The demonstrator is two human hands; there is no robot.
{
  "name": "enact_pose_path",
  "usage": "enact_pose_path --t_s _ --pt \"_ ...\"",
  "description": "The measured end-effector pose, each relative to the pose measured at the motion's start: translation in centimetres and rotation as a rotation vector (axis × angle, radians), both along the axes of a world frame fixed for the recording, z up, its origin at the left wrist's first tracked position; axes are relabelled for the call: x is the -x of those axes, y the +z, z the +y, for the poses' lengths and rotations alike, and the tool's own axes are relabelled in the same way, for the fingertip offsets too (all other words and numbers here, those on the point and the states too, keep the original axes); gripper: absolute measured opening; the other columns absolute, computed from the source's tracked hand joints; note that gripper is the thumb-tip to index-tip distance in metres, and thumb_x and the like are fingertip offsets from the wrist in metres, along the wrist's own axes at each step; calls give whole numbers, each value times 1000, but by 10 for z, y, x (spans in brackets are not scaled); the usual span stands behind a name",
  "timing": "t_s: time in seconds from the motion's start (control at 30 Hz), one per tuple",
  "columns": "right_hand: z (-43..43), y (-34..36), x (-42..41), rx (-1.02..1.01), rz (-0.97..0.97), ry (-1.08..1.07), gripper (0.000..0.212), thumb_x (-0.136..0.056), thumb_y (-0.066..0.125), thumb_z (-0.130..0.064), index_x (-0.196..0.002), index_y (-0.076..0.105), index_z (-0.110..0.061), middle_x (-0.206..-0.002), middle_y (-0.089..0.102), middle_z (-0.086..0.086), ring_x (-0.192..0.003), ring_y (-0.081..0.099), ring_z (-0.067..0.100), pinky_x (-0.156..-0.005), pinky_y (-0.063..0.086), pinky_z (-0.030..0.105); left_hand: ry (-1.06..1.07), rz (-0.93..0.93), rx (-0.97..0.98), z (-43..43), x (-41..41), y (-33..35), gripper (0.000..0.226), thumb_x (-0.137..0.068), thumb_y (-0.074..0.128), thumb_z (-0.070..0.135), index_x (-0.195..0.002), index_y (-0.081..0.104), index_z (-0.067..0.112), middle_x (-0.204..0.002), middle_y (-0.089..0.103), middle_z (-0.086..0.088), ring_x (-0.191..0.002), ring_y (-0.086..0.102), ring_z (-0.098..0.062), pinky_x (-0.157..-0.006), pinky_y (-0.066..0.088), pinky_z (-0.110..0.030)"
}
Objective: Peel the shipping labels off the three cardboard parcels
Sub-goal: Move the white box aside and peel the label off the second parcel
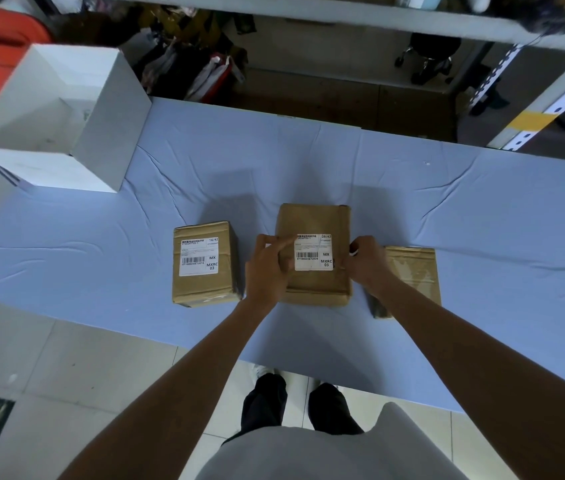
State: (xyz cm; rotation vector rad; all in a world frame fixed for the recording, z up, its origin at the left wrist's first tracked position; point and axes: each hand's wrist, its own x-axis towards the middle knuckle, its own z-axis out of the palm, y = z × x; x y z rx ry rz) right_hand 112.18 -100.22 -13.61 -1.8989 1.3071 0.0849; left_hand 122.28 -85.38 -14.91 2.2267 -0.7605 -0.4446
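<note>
shipping labels were the business at hand: three brown cardboard parcels sat in a row on the pale blue cloth-covered table [482, 209], in front of the person. the middle brown cardboard parcel [314, 292] carried a white rectangular barcode label [313, 252], flat and seemingly whole. the left brown parcel [205, 285] also kept its white printed label [199, 257], untouched. the right brown parcel [416, 271], partly hidden behind the right forearm, showed only a shiny taped patch on top and no label that could be made out, so it looked already stripped.

the left hand [267, 271] rested against the middle parcel's left side, forefinger stretched toward the label's upper left corner, grasping nothing clearly. the right hand [366, 261] curled at the parcel's right edge beside the label, bracing the box; a small white scrap showed at its knuckles, though whether it pinched anything could not be told.

judging by this, the second label was being started. the next move called for lifting a corner with a nail, then pulling slowly and low while the other hand held the box down.
</note>
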Motion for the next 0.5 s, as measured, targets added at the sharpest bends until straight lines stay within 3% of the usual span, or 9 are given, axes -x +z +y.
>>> enact_pose_path --t_s 0.27,0.37,0.43,0.5 --pt "2 -1 -1 36 13 21 16 -82 57 -7 -93 58 5 -86 56 13 -75 51 25 -60 38 27 1 0 -31 -4 -4 2 32 -86 62 8 -116 64 19 -116 51 -7 -104 61 -19 -80 50 -18" --pt "2 -1 -2 46 15 32 14 -82 57 -7 -90 57 4 -84 55 13 -75 50 25 -55 35 26 -54 -42 -101 -6 -2 0 14 -87 63 11 -91 72 21 -117 48 -6 -103 60 -20 -76 57 -27" --pt "2 -1 -1 42 22 45 13 -82 56 -8 -88 56 4 -84 56 14 -75 52 26 -52 35 27 -64 -74 -117 -4 3 -3 17 -87 63 12 -76 71 21 -117 48 -5 -100 61 -20 -71 57 -29" --pt "1 -1 0 41 26 49 18 -81 57 -8 -93 58 6 -87 59 15 -77 56 29 -58 38 27 -28 -27 -68 -5 -1 -3 12 -84 63 10 -87 67 20 -111 51 -5 -96 63 -21 -72 56 -31"
